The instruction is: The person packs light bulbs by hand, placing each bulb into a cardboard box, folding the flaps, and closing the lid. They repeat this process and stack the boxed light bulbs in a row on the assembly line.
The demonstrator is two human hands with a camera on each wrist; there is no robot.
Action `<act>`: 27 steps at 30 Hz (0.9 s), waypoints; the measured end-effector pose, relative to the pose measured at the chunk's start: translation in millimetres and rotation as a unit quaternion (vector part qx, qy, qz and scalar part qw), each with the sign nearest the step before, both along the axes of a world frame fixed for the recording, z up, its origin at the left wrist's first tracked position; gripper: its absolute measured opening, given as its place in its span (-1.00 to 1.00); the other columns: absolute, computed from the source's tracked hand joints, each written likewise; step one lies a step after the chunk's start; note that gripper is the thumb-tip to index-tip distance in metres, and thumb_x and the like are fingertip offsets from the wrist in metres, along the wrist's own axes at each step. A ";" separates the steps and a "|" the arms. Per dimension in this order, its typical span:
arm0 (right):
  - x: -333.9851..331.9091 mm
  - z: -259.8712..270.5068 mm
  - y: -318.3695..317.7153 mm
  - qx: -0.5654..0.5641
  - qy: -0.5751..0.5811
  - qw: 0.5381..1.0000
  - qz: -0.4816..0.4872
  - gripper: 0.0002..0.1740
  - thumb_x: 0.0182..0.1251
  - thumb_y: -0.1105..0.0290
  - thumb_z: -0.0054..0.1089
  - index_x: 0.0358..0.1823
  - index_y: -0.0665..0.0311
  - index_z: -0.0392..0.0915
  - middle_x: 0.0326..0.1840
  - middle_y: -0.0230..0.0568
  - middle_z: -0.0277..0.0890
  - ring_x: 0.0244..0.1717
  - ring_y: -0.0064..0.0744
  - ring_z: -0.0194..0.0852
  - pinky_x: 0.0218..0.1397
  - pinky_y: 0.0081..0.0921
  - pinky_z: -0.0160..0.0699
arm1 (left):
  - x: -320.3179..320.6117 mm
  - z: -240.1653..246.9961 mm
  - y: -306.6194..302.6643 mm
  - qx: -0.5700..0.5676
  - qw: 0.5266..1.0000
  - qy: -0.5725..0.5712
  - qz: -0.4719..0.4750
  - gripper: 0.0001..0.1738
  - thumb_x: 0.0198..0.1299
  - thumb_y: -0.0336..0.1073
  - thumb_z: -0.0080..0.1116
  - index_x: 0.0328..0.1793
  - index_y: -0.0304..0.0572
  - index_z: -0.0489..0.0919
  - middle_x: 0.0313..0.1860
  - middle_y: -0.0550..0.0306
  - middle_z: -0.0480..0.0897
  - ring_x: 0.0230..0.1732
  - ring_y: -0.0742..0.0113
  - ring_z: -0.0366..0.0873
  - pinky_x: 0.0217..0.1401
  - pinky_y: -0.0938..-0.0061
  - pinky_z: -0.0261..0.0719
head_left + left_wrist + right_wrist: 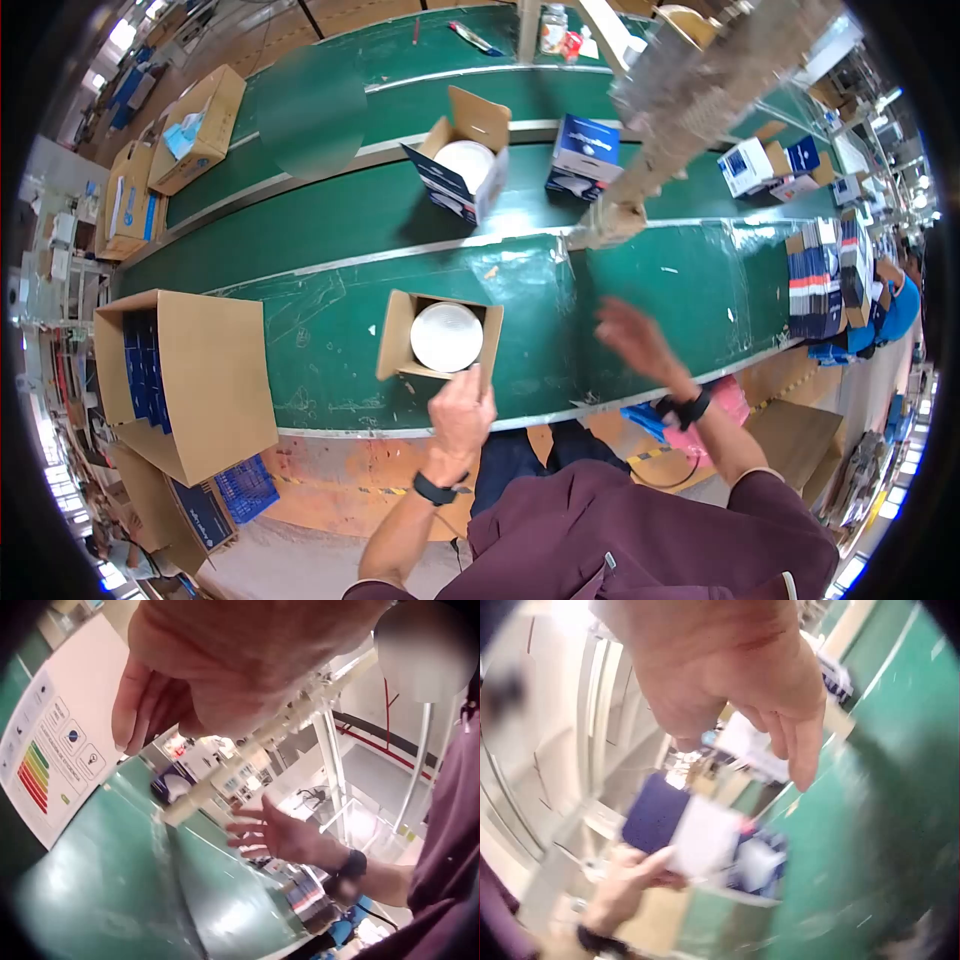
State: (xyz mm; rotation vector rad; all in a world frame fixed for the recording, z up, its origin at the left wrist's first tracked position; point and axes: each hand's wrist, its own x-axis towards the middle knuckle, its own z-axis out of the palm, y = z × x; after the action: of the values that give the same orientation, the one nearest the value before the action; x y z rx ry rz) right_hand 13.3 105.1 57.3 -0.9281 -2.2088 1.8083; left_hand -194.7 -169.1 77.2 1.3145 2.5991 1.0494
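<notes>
On the green table in front of me stands a small open-topped cardboard box [393, 338]. A round white object [447, 337] fills its opening. My left hand [462, 410] grips the box at its near right corner, fingers over the wall's edge. In the left wrist view, the box's white side [67, 739] shows icons and a coloured efficiency scale next to those fingers. To the right, my right hand [638, 340] hovers over the table with fingers spread and nothing in it. The right wrist view shows the box's dark blue flap [656, 814] beside my left hand.
A large carton [220, 380] with blue boxes inside stands at the left. Behind are another open box [480, 115] and a closed blue-white box [588, 145]. A wooden post [680, 140] slants over the right side. Stacked flat boxes [815, 275] sit far right, near another person [903, 305].
</notes>
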 end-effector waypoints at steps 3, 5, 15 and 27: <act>-30.6 63.4 -87.0 -0.117 0.004 0.993 0.032 0.06 0.41 0.09 0.48 0.77 0.29 0.06 0.56 0.14 0.46 0.38 -0.05 0.62 0.38 -0.22 0.67 | 71.3 10.8 26.0 -0.009 0.993 -0.115 -0.005 -0.64 0.35 -0.44 0.31 0.25 -0.35 0.69 -0.14 -0.27 0.77 -0.18 -0.22 0.77 -0.17 0.09 0.72; -41.9 56.0 -88.2 0.086 0.040 0.995 0.038 -0.21 0.45 0.17 0.34 0.62 0.33 0.32 0.05 0.32 0.69 -0.06 0.18 0.79 0.01 -0.15 0.74 | 98.5 15.4 39.0 0.026 0.988 -0.145 -0.039 -0.58 0.37 -0.48 0.25 0.34 -0.35 0.64 -0.09 -0.31 0.76 -0.13 -0.28 0.77 -0.11 0.05 0.72; -66.6 35.6 39.4 0.198 0.176 0.953 0.145 -0.68 0.52 0.22 0.22 -0.17 0.39 0.67 -0.36 0.19 0.63 -0.32 0.30 0.61 -0.29 -0.04 0.54 | 77.2 57.4 -14.9 0.116 0.978 -0.110 0.132 0.04 0.15 -0.47 0.50 0.76 -0.25 0.21 0.64 -0.16 0.35 0.59 -0.02 0.40 0.56 0.17 0.45; -94.4 15.9 21.4 0.136 0.078 0.986 0.049 -0.55 0.57 0.13 0.20 -0.25 0.45 0.71 -0.36 0.08 0.75 -0.34 -0.13 0.78 -0.26 -0.23 0.65 | -34.0 42.5 40.0 0.038 0.965 -0.257 -0.048 -0.76 0.36 -0.30 0.46 0.00 -0.33 0.76 -0.12 0.13 0.82 -0.10 0.44 0.73 0.04 0.47 0.69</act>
State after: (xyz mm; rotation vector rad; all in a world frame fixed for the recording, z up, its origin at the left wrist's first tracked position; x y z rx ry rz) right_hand -81.0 126.4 73.2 -0.6118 -2.3575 1.5050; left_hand -228.7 -129.1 119.6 0.9968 2.1108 1.2790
